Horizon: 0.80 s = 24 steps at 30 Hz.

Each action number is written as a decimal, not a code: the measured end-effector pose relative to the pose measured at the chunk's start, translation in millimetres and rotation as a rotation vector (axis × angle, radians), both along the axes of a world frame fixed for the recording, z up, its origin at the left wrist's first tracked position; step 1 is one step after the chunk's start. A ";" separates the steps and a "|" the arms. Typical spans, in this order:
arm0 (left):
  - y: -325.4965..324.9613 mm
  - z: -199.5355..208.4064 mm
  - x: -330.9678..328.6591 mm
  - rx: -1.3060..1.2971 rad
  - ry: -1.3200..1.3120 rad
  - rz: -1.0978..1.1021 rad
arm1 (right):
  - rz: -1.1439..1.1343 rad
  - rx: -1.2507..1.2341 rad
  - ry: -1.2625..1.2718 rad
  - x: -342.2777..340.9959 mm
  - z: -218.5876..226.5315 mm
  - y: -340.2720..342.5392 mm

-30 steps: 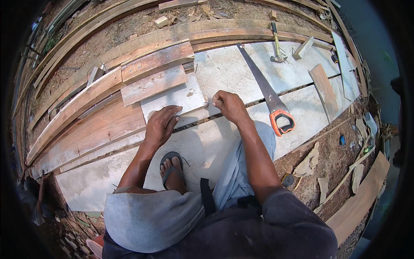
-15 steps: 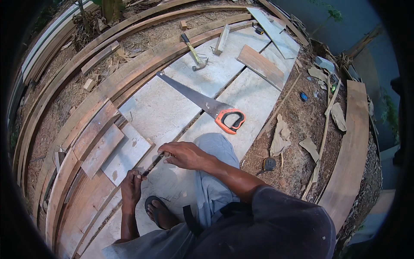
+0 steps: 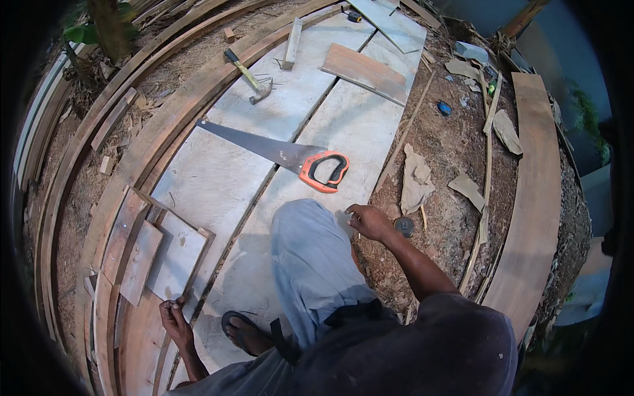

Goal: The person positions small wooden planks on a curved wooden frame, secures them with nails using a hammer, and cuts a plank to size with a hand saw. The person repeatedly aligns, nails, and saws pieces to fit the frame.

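Note:
My left hand (image 3: 175, 321) is low on the left, beside the short stacked boards (image 3: 179, 254). Its fingertips are pinched together, and whatever they hold is too small to make out. Out to the right, past my knee, my right hand (image 3: 372, 222) hovers over the edge of the pale boards (image 3: 228, 277), its fingers loosely bent and apart. Just beyond it a dark tape measure (image 3: 404, 227) lies on the dirt, with no contact visible. A handsaw (image 3: 290, 153) with an orange and black handle rests across the pale boards ahead of my knee.
A claw hammer (image 3: 249, 78) lies farther off, near a short wood block (image 3: 292, 43) and a brown plank (image 3: 365, 71). Another tape measure (image 3: 354, 16) sits at the far end. Long timbers (image 3: 168, 109) run along the left; a wide plank (image 3: 528, 198) lies right.
My hands have parted from a small dark stick-like thing between them. The right swung right toward the near tape measure; the left moved down and left. The view shifted too.

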<state>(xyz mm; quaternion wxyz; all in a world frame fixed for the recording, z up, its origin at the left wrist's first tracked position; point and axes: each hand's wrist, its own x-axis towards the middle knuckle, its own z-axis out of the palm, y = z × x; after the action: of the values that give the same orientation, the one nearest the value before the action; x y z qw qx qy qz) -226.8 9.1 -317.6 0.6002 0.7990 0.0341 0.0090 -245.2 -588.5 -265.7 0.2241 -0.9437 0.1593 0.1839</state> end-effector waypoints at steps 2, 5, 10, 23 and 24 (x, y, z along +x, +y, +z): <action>-6.1 4.8 2.6 0.134 -0.038 0.011 | -0.002 0.023 -0.110 36.1 -6.5 2.1; -18.0 15.6 24.6 0.168 -0.018 0.040 | 0.002 0.076 -0.225 124.8 -15.2 0.1; -38.3 9.3 83.2 0.250 -0.064 -0.012 | 0.033 0.053 -0.361 306.6 -30.9 9.8; -45.4 -17.9 99.1 0.186 -0.017 -0.034 | -0.660 0.972 -0.079 582.3 -116.6 32.6; -45.0 -16.7 99.9 0.187 -0.016 -0.033 | -0.678 0.966 -0.086 588.5 -121.5 31.2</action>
<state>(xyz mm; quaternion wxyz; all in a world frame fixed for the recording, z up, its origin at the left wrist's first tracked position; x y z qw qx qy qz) -126.9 -35.8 -334.2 0.5233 0.8520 0.0150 0.0087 343.3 -557.3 -387.3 0.6810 -0.6376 0.3411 0.1153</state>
